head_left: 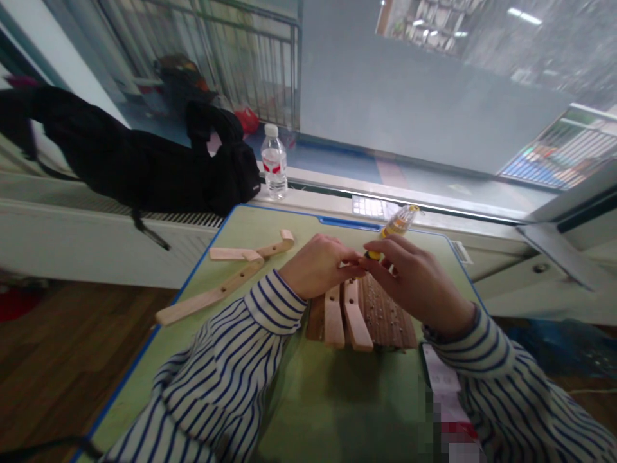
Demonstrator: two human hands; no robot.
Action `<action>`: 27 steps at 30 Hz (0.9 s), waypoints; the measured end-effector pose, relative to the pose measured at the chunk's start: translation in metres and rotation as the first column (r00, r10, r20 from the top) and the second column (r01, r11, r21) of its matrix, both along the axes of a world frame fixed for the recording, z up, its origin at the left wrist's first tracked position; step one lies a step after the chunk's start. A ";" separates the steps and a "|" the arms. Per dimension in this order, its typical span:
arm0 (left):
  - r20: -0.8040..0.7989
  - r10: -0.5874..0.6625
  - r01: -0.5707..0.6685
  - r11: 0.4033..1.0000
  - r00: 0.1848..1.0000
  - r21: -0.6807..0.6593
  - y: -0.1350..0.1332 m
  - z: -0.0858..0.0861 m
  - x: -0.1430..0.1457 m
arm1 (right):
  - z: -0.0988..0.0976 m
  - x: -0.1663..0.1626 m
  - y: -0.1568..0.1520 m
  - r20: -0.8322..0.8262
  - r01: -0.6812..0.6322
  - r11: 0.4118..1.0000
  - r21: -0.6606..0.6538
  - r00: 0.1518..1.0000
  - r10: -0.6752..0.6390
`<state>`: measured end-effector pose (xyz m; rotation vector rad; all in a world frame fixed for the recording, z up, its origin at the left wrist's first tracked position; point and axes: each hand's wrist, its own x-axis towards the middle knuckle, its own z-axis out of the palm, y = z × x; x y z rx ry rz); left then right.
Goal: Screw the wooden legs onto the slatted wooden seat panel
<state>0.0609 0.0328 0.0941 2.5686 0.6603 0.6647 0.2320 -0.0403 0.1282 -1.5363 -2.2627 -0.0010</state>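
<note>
My left hand (321,265) and my right hand (414,283) meet over a set of wooden slats (347,315) and a brown wooden panel (385,315) on the green table (337,399). My right hand is closed round a screwdriver (395,226) with a yellow and clear handle that sticks up and away from me. My left hand pinches something small at the screwdriver's tip, too small to make out. Both sleeves are striped blue and white.
Two or three loose wooden bars (226,280) lie at the table's left. A water bottle (274,162) and a black bag (144,161) sit on the sill behind. A phone (441,379) lies at my right forearm. Wooden floor lies to the left.
</note>
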 end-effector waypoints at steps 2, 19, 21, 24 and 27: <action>-0.005 0.008 -0.007 1.000 1.000 0.017 0.000 0.000 0.001 | 0.004 0.001 0.000 0.039 -0.016 1.000 -0.022 0.999 0.017; 0.022 -0.023 0.024 0.999 0.999 -0.048 0.001 -0.007 0.002 | 0.022 0.011 0.003 0.220 -0.134 0.991 -0.029 0.966 0.137; 0.026 -0.026 0.027 0.998 0.999 -0.055 0.001 -0.007 0.002 | 0.021 0.012 0.003 0.215 -0.133 0.991 -0.024 0.967 0.135; 0.029 -0.025 0.027 0.997 0.999 -0.069 0.001 -0.007 0.002 | 0.020 0.013 0.004 0.203 -0.125 0.992 -0.017 0.971 0.126; 0.021 -0.031 0.032 0.997 0.999 -0.077 0.000 -0.005 0.002 | 0.018 0.012 0.004 0.176 -0.113 0.994 -0.014 0.978 0.113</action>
